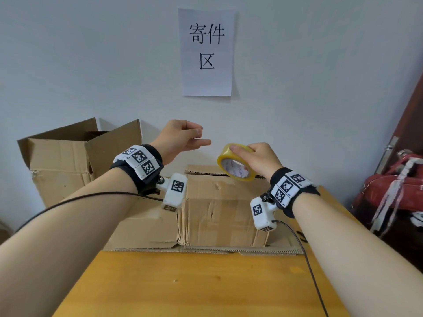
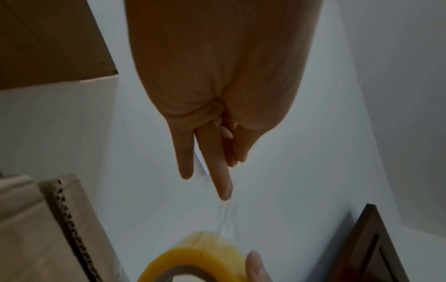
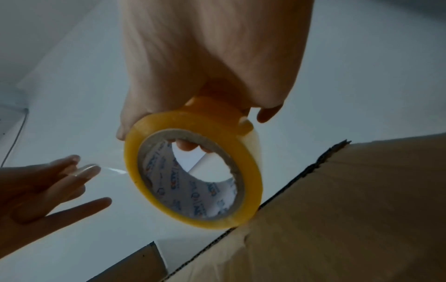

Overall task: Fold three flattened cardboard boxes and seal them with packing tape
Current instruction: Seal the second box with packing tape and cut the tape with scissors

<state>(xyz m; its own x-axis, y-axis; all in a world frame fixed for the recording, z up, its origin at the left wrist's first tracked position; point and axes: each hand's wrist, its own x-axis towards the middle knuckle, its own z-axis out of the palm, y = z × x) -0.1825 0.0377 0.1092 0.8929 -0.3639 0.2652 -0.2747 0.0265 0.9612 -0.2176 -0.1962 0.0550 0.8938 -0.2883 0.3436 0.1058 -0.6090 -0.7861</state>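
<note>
Nearest, table: a yellow-orange wooden top (image 1: pixel 194 289) fills the foreground, with a dark cable (image 1: pixel 307 259) running across its right side from the right wrist camera.
Forearms: both reach forward over the table, each with a black wristband carrying white marker blocks.
Folded box: a cardboard box (image 1: pixel 219 216) sits on the table past the forearms, under both hands, its top seam showing as a dark slit at the far edge.
Right hand: the right hand (image 1: pixel 256 160) is curled over a yellow tape roll (image 1: pixel 235 162); the right wrist view shows a fingertip hooked through the printed core and the thumb on the outer rim. The roll hangs just above the box's top edge, tilted, its open side facing the camera.
Left hand: the left hand (image 1: pixel 180 139) is raised beside the roll, apart from it. Thumb and fingertips (image 3: pixel 84 169) pinch the clear tape end (image 3: pixel 113 169), which stretches thinly from the roll; the little finger sticks out straight.
Open box: a second cardboard box (image 1: pixel 61 161) stands at the left by the wall, flaps up.
Right edge: a red bag (image 1: pixel 389 193) sits beside a dark wooden door frame (image 1: pixel 409 115).
Farthest, wall: a white paper sign (image 1: pixel 207 51) with black characters hangs above the hands.
</note>
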